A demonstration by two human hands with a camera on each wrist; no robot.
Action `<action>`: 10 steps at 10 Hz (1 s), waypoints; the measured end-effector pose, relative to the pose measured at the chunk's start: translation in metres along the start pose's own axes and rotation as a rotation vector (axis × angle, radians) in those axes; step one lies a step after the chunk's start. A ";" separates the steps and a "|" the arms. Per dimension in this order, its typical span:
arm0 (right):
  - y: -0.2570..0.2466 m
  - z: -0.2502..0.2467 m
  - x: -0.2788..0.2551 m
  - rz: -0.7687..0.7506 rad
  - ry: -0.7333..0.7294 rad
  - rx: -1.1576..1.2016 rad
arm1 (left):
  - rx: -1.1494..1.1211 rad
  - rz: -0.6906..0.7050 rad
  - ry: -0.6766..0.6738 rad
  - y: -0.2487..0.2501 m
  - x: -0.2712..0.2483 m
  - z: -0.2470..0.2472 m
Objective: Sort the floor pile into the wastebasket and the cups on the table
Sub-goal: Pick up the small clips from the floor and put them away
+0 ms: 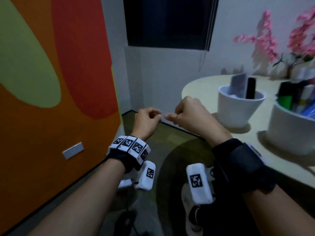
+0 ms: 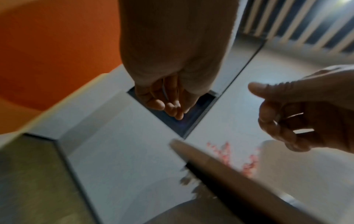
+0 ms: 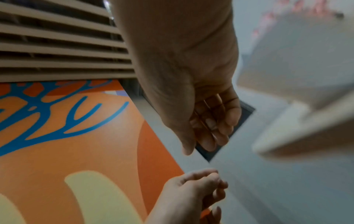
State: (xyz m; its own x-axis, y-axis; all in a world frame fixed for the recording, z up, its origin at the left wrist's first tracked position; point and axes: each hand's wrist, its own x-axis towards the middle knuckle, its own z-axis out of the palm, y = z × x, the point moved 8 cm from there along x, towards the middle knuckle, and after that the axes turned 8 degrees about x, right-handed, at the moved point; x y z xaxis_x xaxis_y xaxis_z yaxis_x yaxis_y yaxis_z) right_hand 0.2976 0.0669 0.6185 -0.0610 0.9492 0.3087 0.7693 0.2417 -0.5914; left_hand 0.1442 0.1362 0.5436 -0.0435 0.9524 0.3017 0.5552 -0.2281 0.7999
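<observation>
Both hands are raised side by side in front of me. My left hand (image 1: 156, 114) has its fingers curled and the thumb against them (image 2: 168, 106); nothing shows in it. My right hand (image 1: 170, 117) is also curled, with the thumb lying straight (image 3: 206, 133), and I see nothing in it. On the round pale table (image 1: 201, 86) to the right stand two white cups. The nearer-left cup (image 1: 240, 108) holds a card and a black item. The right cup (image 1: 293, 130) holds several markers. A dark round shape (image 1: 172, 160) on the floor below my hands may be the wastebasket. The floor pile is out of view.
An orange and green wall (image 1: 68, 82) with a white socket (image 1: 73, 150) stands close on the left. A dark window with a blind (image 1: 167, 21) is ahead. Pink blossom branches (image 1: 265, 34) stand at the back of the table. A shoe (image 1: 189, 212) shows below.
</observation>
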 end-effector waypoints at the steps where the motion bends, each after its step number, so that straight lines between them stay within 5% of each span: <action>1: 0.045 0.123 -0.006 0.127 -0.281 0.073 | 0.088 -0.189 -0.092 -0.105 -0.029 0.014; 3: 0.191 0.352 -0.111 0.505 -0.788 0.177 | 0.205 -0.587 -0.274 -0.320 -0.136 0.075; 4: 0.261 0.430 -0.195 0.645 -1.026 0.016 | 0.300 -0.849 -0.375 -0.435 -0.229 0.118; 5: 0.300 0.479 -0.260 0.709 -1.159 -0.021 | 0.338 -0.958 -0.534 -0.500 -0.315 0.146; 7: 0.335 0.555 -0.329 0.751 -1.158 0.075 | 0.451 -0.985 -0.676 -0.538 -0.411 0.169; 8: 0.341 0.575 -0.350 0.722 -1.100 0.054 | 0.414 -0.996 -0.636 -0.553 -0.444 0.188; 10: 0.344 0.574 -0.384 0.719 -0.869 0.012 | 0.537 -0.852 -0.740 -0.537 -0.469 0.228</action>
State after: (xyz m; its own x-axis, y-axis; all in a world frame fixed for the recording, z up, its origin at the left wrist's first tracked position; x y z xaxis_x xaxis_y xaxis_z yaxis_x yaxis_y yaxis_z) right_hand 0.2204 -0.0984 -0.1310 -0.0318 0.6861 -0.7268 0.7986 -0.4198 -0.4312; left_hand 0.0560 -0.1421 -0.1459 -0.1754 0.6812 -0.7107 0.8559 0.4623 0.2318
